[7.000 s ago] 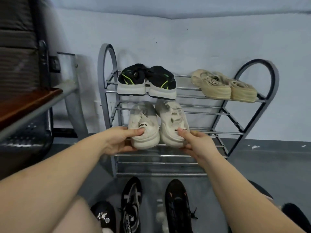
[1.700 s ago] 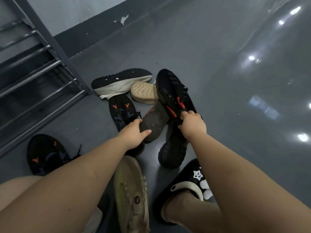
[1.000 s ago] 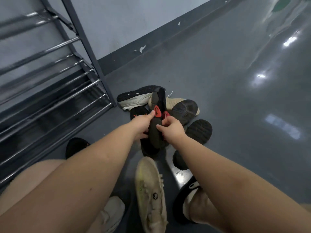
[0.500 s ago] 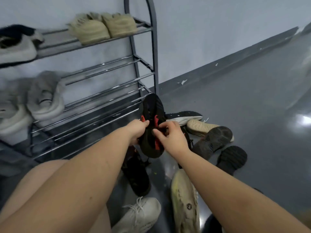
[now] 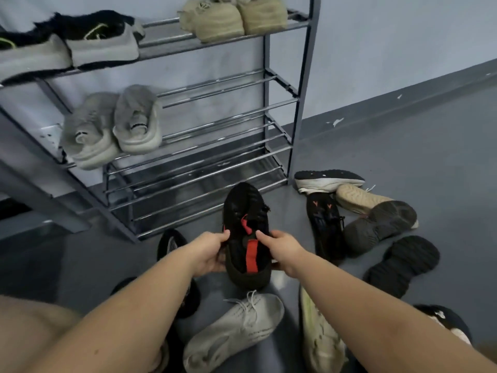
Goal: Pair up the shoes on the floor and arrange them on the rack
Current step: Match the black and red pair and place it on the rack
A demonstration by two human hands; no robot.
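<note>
I hold a black shoe with red tabs [image 5: 246, 211] upright in front of the rack, toe pointing away. My left hand [image 5: 208, 253] grips its left side and my right hand [image 5: 282, 251] grips its right side. The metal shoe rack [image 5: 215, 146] stands just beyond. Its top shelf carries a black-and-green pair [image 5: 80, 44] and a beige pair [image 5: 231, 20]. A white pair [image 5: 113, 127] sits on the left of the second shelf. Whether a second shoe is hidden behind the held one, I cannot tell.
Loose shoes lie on the grey floor: a black shoe with orange marks [image 5: 324, 224], upturned dark soles [image 5: 379, 224] [image 5: 402, 265], a beige sole [image 5: 360, 196], a black-and-white shoe [image 5: 328, 180], a grey sneaker [image 5: 236, 328], a yellowish shoe [image 5: 320, 337], a black shoe [image 5: 170, 240].
Both hands lifted the black shoe with red tabs from the floor pile and carried it towards the rack. It now faces toe-forward, and my view has swung up to the rack.
</note>
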